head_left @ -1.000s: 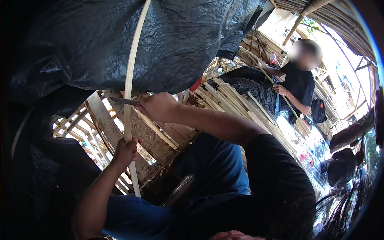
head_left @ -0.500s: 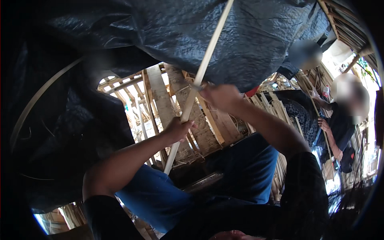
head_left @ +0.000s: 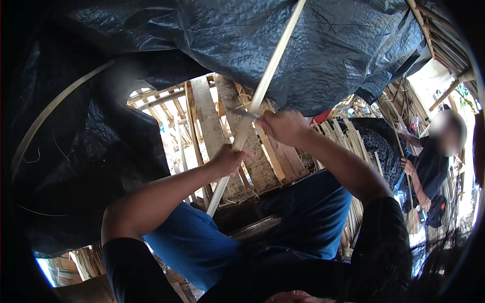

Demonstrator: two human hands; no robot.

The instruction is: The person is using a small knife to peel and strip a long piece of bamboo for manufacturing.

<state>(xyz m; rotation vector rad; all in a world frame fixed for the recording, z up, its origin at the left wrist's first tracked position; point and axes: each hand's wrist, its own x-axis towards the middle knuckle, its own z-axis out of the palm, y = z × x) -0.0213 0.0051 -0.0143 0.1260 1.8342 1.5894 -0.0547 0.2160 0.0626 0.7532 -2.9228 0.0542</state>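
Observation:
A long pale strip (head_left: 275,63), which looks like split bamboo, slants from the top of the view down between my knees. My left hand (head_left: 230,161) is closed around its lower part, thumb pointing right. Higher up, my right hand (head_left: 287,127) is wrapped round the handle of a knife, most of that handle hidden by the fingers. The knife's thin grey blade (head_left: 244,113) lies across the strip, touching or nearly touching it, a little above my left hand.
Worn planks (head_left: 204,106) lie beyond my knees. A black tarp (head_left: 217,35) hangs in front and at left, with a curved strip (head_left: 60,98) against it. Several strips (head_left: 348,139) lie at right. Beyond them a person (head_left: 429,161) in dark clothes holds a long strip.
The view has shifted slightly. My right hand, blurred before, now shows sharply, with the blade still at the strip. Another person's head at the upper right has gone from sight.

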